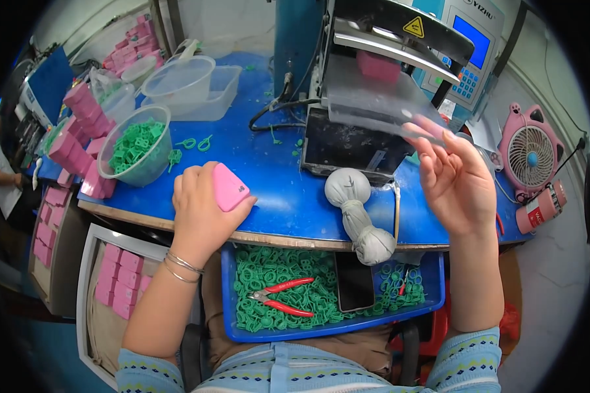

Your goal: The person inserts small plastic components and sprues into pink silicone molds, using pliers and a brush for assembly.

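My left hand (206,206) is closed around a pink block (229,187) with rounded corners and a small dark mark, just above the front of the blue table. Raised at the right, my right hand (459,173) has its fingers curled at the edge of a clear plastic guard (367,111) on the machine; the fingers partly show through it. Behind that guard a second pink block (378,66) sits under the metal head of the machine (400,39). A grey cloth-wrapped bundle (348,188) lies at the table edge between my hands.
A clear tub (158,167) of green plastic pieces stands left, beside stacked pink blocks (88,111). On my lap, a blue tray (233,327) holds green rings, red-handled nippers (288,308) and a phone (354,281). A pink fan (531,157) and pink bottle (541,208) are right.
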`<state>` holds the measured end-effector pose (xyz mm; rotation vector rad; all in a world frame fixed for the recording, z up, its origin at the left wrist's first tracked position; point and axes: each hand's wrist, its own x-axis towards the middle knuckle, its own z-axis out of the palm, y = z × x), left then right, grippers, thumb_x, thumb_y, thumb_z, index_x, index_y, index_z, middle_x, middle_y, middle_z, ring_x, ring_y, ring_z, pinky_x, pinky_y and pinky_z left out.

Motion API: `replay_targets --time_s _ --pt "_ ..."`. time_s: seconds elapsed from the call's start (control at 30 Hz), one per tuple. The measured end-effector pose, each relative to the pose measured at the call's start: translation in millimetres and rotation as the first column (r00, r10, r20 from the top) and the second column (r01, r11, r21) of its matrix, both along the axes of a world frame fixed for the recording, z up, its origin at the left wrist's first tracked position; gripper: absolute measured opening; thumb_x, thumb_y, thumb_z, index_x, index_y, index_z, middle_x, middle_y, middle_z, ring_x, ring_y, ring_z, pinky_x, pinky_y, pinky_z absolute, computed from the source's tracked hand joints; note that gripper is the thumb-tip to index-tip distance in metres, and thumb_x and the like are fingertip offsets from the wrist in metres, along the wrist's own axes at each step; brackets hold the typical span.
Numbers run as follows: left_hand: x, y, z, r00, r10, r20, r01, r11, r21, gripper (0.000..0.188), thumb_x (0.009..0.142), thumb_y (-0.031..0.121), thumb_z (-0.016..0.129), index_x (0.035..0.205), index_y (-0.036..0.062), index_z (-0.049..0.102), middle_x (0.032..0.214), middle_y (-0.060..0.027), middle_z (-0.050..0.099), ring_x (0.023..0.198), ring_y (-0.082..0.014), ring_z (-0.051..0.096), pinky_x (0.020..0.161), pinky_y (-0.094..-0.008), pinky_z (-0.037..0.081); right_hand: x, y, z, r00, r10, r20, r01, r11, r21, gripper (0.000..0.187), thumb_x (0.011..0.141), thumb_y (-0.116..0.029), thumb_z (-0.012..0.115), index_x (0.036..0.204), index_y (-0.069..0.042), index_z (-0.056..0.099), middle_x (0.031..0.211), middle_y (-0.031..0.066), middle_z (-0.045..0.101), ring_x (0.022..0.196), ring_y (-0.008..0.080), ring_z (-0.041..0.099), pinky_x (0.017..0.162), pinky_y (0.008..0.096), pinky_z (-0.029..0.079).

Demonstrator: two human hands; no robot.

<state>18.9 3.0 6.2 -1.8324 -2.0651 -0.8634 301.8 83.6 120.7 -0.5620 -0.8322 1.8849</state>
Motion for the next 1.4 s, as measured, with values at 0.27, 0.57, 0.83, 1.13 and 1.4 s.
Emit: replay_targets --time_s 0.27,0.57,0.83,1.13,1.4 --pt "3.7 2.6 -1.5 0.996 0.086 -0.023 -0.086 0.996 -0.003 0.076 0.062 0.036 0.078 0.119 -0.0022 0.046 0.104 -0.0183 0.046 0.098 -0.0338 0.045 0.088 -0.0422 0.037 8.8 26.7 -33.2 0.979 -0.101 0.176 0.039 0.945 0.325 0.033 0.095 -0.030 0.047 0.096 0.002 0.055 0.072 0.0118 0.063 0.051 0.0143 0.060 0.046 0.0228 0.048" --pt "4.6 0.5 -5.1 0.997 0.070 0.024 -0.071 0.997 0.012 0.094 0.063 0.034 0.078 0.133 -0.0027 0.027 0.111 -0.0196 0.042 0.104 -0.0348 0.044 0.092 -0.0434 0.035 -7.9 20.1 -41.7 0.933 -0.304 0.190 0.216 0.900 0.379 0.038 0.094 -0.036 0.049 0.078 -0.002 0.055 0.056 0.0060 0.055 0.038 0.0084 0.044 0.037 0.0191 0.034" --pt "8.1 1.1 -2.7 0.991 0.106 0.081 -0.107 0.994 0.003 0.101 0.063 0.032 0.078 0.137 -0.0020 0.019 0.111 -0.0189 0.042 0.103 -0.0341 0.044 0.093 -0.0432 0.035 -2.7 22.8 -40.0 0.968 -0.164 0.188 0.101 0.947 0.304 0.037 0.095 -0.034 0.046 0.076 -0.003 0.054 0.051 0.0015 0.047 0.038 0.0066 0.037 0.036 0.0196 0.029" --pt "8.9 2.8 -3.6 0.989 0.070 0.129 -0.081 0.993 0.082 0.102 0.062 0.024 0.077 0.138 -0.0032 0.015 0.107 -0.0173 0.042 0.100 -0.0333 0.045 0.092 -0.0407 0.036 1.8 27.9 -32.5 0.970 -0.103 0.221 0.041 0.963 0.266 0.035 0.095 -0.033 0.045 0.077 -0.004 0.053 0.052 0.0014 0.048 0.039 0.0074 0.037 0.038 0.0208 0.031" --pt "-8.0 -14.1 -8.2 0.972 -0.007 0.236 -0.016 0.995 0.097 0.105 0.056 0.022 0.083 0.138 -0.0010 0.020 0.107 -0.0181 0.046 0.100 -0.0326 0.046 0.092 -0.0399 0.036 -6.7 49.5 -32.2 0.978 0.096 0.187 -0.121 0.985 0.125 0.035 0.090 -0.031 0.051 0.064 -0.008 0.050 0.043 -0.0031 0.036 0.034 0.0067 0.030 0.034 0.0222 0.023"
